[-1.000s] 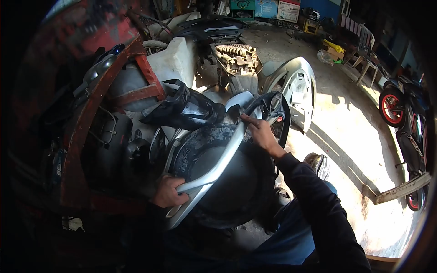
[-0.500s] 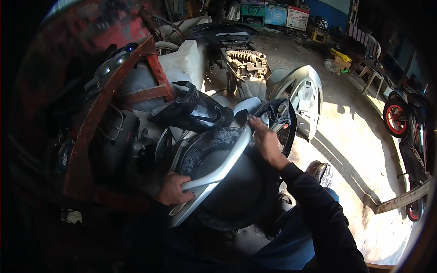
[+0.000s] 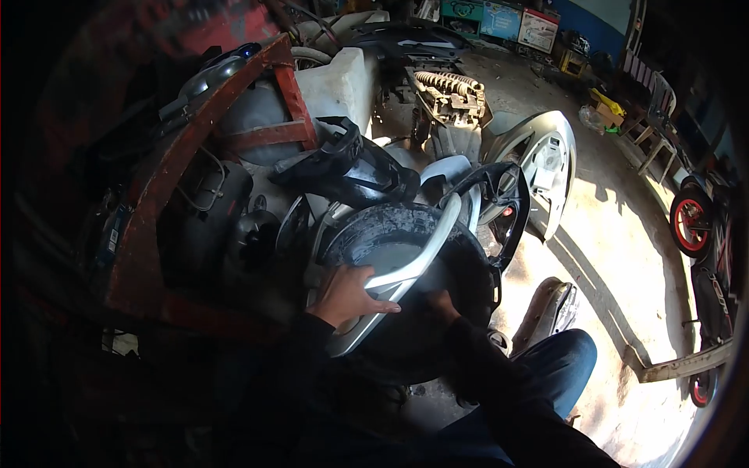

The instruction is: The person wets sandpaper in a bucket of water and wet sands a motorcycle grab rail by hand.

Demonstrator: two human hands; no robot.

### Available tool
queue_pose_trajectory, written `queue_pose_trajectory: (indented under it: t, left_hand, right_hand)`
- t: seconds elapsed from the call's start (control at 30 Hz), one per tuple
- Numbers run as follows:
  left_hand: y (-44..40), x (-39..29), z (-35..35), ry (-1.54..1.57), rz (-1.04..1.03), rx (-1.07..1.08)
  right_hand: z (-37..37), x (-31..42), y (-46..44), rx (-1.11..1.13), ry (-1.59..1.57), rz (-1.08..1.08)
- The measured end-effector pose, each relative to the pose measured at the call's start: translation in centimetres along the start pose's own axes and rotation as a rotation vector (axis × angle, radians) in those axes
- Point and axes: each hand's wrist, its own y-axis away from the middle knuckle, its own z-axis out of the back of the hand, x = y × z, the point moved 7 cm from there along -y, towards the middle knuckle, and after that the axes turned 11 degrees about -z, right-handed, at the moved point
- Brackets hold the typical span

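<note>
My left hand [image 3: 351, 297] is closed round the lower part of a long, curved silver motorcycle body panel [image 3: 425, 260], its thumb along the forked section. The panel slants up and away over a round black tub [image 3: 374, 219] with a scuffed rim and what looks like dark water inside. My right hand [image 3: 443, 305] is down in the shadowed tub, to the right of the panel and apart from it; its fingers are hidden in the dark. Behind the tub lies a black plastic motorcycle part [image 3: 351, 173], with a black frame-like piece [image 3: 511, 210] to the right.
A rusty red metal frame [image 3: 148, 210] stands close on the left. A large silver fairing [image 3: 550, 171] lies beyond the tub. Shock absorbers [image 3: 452, 83] rest farther back. On the right are a motorcycle with a red wheel [image 3: 690, 221] and a wooden beam [image 3: 683, 363] on the sunlit floor.
My right hand has left the panel's upper end and moved down into the tub. My left hand still holds the panel, now with its back turned up. The view has shifted slightly.
</note>
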Motion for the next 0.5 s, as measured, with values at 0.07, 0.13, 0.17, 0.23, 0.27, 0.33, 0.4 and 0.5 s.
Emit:
queue_pose_trajectory:
  t: [0.07,0.13,0.17,0.23,0.27,0.33,0.4,0.5]
  left_hand:
    - [-0.1,-0.1,-0.2,-0.003,0.002,-0.044]
    - [-0.2,0.0,0.0,0.000,0.026,-0.013]
    - [-0.1,0.3,0.0,0.031,0.064,-0.008]
    - [0.0,0.3,0.9,0.063,0.105,-0.001]
    - [0.1,0.1,1.5,0.089,0.151,0.007]
    - [0.2,-0.1,1.9,0.130,0.196,-0.001]
    - [0.6,-0.5,2.0,-0.024,0.148,0.067]
    - [0.3,-0.8,2.2,-0.045,0.150,0.101]
  right_hand:
    - [-3.7,-3.2,0.0,-0.090,-0.465,-0.061]
    - [-4.6,-4.6,-0.6,-0.032,-0.929,-0.300]
    - [-5.2,-4.9,0.0,0.004,-1.157,-0.427]
    - [-6.3,-4.7,1.8,0.084,-1.601,-0.690]
    - [-2.4,-2.0,2.6,0.123,-1.606,-0.644]
    - [5.9,3.7,4.2,0.200,-1.615,-0.550]
    - [15.4,9.0,4.2,0.149,-1.109,-0.221]
    - [26.5,14.6,5.0,-0.046,-0.754,-0.169]
